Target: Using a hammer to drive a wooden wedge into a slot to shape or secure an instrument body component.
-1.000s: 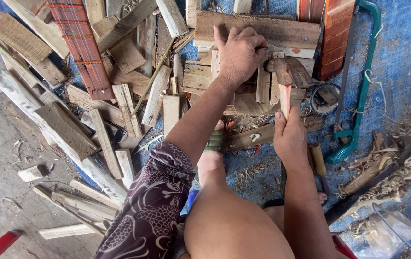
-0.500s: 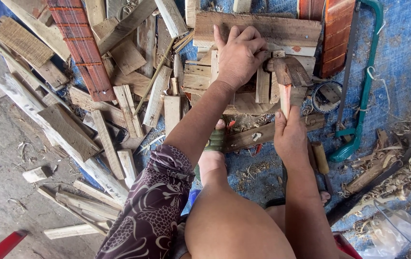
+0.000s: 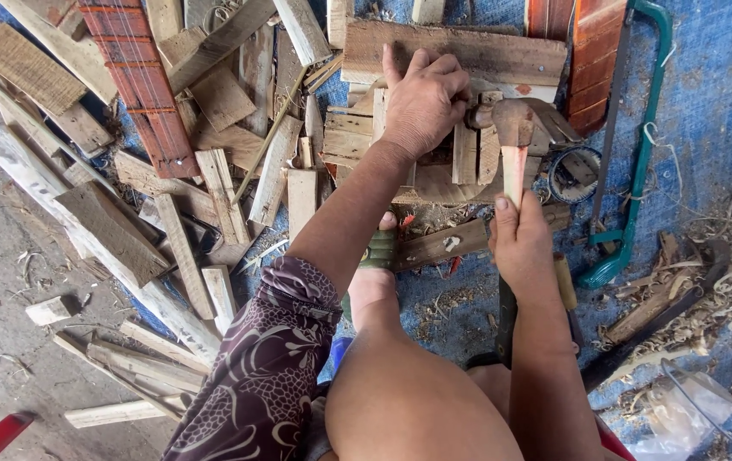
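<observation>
Wood offcuts [image 3: 212, 183] are lying heaped on a blue tarp [image 3: 716, 102], a green hacksaw [image 3: 639, 154] is resting beside them, and shavings [image 3: 724, 282] are littering the corner

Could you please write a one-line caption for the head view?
Left hand steadies small wooden pieces while the right hand holds a hammer.

Left hand [image 3: 424, 102] stretches forward, palm down, fingers spread and pressing flat; right hand [image 3: 521, 248] is clenched, thumb on top.
</observation>
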